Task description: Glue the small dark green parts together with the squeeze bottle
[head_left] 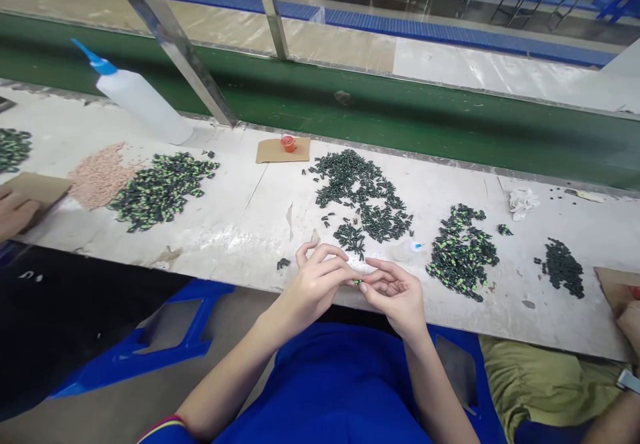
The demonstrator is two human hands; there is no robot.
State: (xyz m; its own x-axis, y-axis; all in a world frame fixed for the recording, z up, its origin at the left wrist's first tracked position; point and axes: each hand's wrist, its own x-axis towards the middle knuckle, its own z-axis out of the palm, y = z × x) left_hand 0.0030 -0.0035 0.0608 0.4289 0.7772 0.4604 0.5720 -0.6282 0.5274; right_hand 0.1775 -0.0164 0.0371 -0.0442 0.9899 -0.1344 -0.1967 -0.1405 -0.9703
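My left hand (320,279) and my right hand (396,296) meet over the table's front edge. Between their fingertips is a small black-and-green piece (357,282), pinched from both sides; its exact kind is too small to make out. Just beyond my hands lies a loose pile of small dark pieces (355,194). A little bottle with a blue tip (407,250) lies behind my right hand. To its right spreads a pile of black-and-green pieces (463,254). A few dark pieces (283,263) sit left of my left hand.
A white bottle with a blue nozzle (145,105) stands at the back left, near pink pieces (103,176) and another black-green pile (163,191). A red cup (288,143) rests on cardboard (267,153). Co-workers' hands (15,212) show at both sides. A metal post (175,47) rises behind.
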